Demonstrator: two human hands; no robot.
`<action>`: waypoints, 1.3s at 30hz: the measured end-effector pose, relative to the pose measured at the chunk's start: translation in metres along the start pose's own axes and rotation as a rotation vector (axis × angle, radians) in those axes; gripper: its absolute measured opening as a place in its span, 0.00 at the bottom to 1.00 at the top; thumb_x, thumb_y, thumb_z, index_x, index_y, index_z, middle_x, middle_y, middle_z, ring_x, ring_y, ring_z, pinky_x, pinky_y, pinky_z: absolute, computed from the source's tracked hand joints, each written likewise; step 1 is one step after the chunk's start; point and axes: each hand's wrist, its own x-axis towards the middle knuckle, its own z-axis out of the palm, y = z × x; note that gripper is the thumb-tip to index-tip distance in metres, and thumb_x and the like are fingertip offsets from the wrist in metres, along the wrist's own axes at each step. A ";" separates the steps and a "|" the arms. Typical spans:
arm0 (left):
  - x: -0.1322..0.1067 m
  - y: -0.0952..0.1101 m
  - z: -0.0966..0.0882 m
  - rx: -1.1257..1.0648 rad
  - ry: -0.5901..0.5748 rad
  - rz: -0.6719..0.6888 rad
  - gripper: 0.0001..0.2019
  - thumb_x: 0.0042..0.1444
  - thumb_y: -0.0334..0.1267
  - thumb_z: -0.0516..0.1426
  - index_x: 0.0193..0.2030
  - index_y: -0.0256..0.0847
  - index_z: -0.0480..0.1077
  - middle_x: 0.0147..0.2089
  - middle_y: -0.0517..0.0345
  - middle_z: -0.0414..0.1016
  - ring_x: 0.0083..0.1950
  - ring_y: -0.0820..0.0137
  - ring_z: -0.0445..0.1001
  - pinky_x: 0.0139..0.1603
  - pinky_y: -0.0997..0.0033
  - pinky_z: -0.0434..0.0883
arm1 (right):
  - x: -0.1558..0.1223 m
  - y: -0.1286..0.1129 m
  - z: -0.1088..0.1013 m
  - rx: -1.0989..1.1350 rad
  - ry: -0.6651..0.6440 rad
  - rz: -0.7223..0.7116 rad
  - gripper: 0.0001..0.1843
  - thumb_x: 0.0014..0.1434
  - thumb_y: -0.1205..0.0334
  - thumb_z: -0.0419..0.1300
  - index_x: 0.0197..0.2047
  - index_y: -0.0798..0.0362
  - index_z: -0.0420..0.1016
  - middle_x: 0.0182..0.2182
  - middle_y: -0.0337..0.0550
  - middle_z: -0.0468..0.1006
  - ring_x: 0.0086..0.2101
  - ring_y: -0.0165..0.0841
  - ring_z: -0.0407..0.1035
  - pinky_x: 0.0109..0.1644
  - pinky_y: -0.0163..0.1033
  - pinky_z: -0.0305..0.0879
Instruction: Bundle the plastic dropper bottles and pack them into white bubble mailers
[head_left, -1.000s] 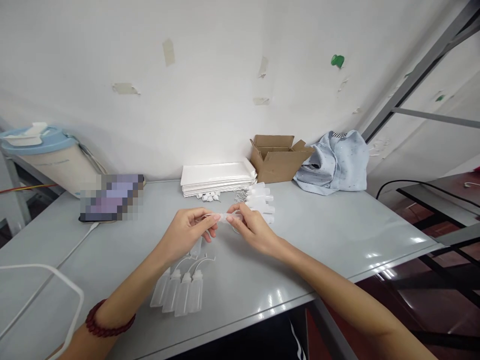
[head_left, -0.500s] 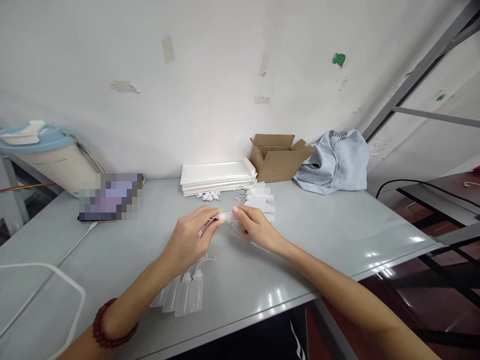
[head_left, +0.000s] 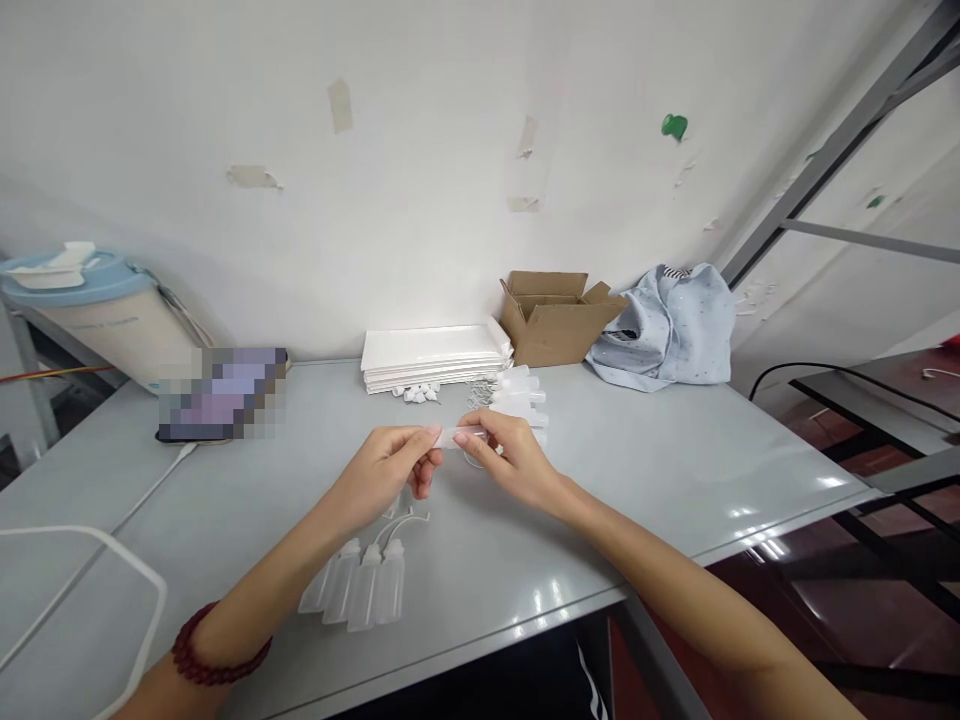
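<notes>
Though obscured, probably a bottle (head_left: 448, 438) in hands (head_left: 386, 465) (head_left: 516, 458).

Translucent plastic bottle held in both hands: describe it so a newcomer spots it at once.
Over the glossy grey table, a person's bare left hand and right hand nearly meet. Between them is a small translucent plastic bottle, roughly level. The translucent front bottles and whitish rear bottles lie on the table; only this one is held.

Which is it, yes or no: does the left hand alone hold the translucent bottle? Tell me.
No, the left hand and the right hand both grip the translucent bottle.
</notes>
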 end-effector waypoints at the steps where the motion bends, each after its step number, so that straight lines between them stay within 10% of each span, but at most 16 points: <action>1: 0.000 0.000 -0.001 -0.028 -0.020 -0.016 0.18 0.59 0.49 0.52 0.24 0.40 0.67 0.19 0.63 0.66 0.22 0.71 0.66 0.29 0.70 0.65 | 0.000 0.001 0.000 -0.051 0.013 -0.054 0.15 0.64 0.52 0.50 0.36 0.54 0.68 0.25 0.38 0.67 0.26 0.27 0.59 0.30 0.34 0.56; 16: -0.002 -0.012 0.008 0.598 0.252 0.569 0.11 0.61 0.39 0.51 0.32 0.39 0.71 0.26 0.60 0.71 0.27 0.72 0.64 0.28 0.73 0.61 | 0.002 0.003 -0.002 0.171 -0.014 0.089 0.22 0.64 0.48 0.49 0.24 0.54 0.60 0.18 0.32 0.55 0.21 0.24 0.49 0.26 0.33 0.48; 26: -0.001 -0.001 0.002 0.274 0.126 0.105 0.23 0.61 0.52 0.49 0.23 0.40 0.68 0.23 0.60 0.74 0.26 0.71 0.72 0.27 0.74 0.65 | 0.002 0.004 -0.001 -0.038 0.045 -0.119 0.17 0.66 0.54 0.48 0.35 0.56 0.71 0.27 0.41 0.71 0.28 0.28 0.62 0.32 0.34 0.57; 39: 0.000 0.000 0.004 0.103 0.019 0.064 0.22 0.60 0.52 0.51 0.21 0.40 0.66 0.20 0.61 0.70 0.25 0.71 0.69 0.31 0.71 0.68 | 0.001 0.005 0.001 -0.091 0.078 -0.169 0.18 0.67 0.54 0.45 0.35 0.55 0.70 0.28 0.42 0.72 0.28 0.29 0.64 0.34 0.35 0.60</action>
